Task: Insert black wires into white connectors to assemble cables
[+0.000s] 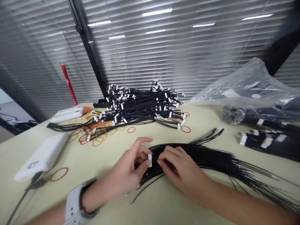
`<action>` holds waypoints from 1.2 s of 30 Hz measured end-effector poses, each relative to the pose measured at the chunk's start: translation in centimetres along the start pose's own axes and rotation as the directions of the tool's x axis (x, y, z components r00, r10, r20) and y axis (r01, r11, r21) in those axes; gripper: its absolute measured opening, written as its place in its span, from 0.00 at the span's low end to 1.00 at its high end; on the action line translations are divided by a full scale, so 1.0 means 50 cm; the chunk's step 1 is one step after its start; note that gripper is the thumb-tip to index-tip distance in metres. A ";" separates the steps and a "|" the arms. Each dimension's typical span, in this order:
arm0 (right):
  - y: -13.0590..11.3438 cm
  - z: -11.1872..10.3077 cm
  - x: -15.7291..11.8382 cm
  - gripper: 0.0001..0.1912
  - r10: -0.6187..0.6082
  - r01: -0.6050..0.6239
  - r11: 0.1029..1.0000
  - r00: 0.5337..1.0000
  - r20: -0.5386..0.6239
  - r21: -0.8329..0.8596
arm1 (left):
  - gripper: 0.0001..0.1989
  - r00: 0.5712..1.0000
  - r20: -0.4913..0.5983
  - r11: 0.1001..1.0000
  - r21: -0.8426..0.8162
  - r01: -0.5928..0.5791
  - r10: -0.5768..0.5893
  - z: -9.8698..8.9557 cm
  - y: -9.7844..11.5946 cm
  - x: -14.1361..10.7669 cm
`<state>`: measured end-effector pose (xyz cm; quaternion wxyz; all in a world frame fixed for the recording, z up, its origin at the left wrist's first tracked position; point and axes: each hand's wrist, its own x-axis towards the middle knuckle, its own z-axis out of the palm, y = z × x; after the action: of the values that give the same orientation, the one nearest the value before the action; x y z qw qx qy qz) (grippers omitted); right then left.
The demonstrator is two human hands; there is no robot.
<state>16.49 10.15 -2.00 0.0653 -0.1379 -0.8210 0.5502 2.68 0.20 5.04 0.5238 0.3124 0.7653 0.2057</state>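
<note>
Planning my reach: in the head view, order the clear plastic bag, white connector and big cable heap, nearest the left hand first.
1. White connector, at the fingertips of the left hand.
2. Cable heap, beyond the hands, mid-table.
3. Clear plastic bag, far right.

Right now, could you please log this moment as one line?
left hand: pinching white connector | right hand: fingertips closed beside it, over black wires | behind: heaped black cables

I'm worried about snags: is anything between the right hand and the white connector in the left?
Nothing visible blocks the short gap from the right hand to the connector in the left hand; the black wires lie beneath both hands.
</note>
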 end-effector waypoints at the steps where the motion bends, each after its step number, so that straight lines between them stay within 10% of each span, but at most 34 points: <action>1: 0.001 -0.006 0.006 0.08 0.043 -0.043 0.999 0.999 0.007 0.022 | 0.20 0.997 -0.005 0.990 0.112 -0.082 0.083 -0.007 0.000 -0.001; 5: 0.010 -0.034 0.031 0.08 0.122 -0.134 0.982 0.988 0.096 0.133 | 0.16 0.923 0.071 0.684 0.650 -0.331 0.378 -0.030 -0.010 -0.001; 8: 0.013 -0.058 0.039 0.09 0.068 -0.077 0.995 0.989 0.133 0.061 | 0.12 0.900 0.077 0.580 0.740 -0.340 0.428 -0.034 -0.017 0.002; 12: -0.002 -0.082 0.032 0.09 -0.130 0.123 0.951 0.992 -0.004 -0.283 | 0.09 0.924 0.035 0.687 0.658 -0.309 0.382 -0.027 -0.019 0.011; 17: -0.024 -0.049 0.001 0.13 -0.245 0.372 0.859 0.902 0.356 -0.352 | 0.07 0.964 -0.117 0.893 0.417 -0.171 0.239 -0.021 -0.031 0.029; 28: 0.010 0.011 -0.025 0.08 -0.161 0.245 0.890 0.958 0.238 -0.385 | 0.09 0.994 0.001 0.964 0.244 -0.109 0.112 -0.018 -0.022 0.026; 36: 0.023 0.013 -0.019 0.10 -0.086 0.097 0.989 0.991 0.100 -0.112 | 0.09 0.984 0.096 0.944 0.282 -0.174 0.153 -0.021 -0.022 0.022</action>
<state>17.43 9.72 -3.28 0.0434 -0.0774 -0.8593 0.5037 1.16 0.17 3.97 0.4813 0.4551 0.7390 0.1230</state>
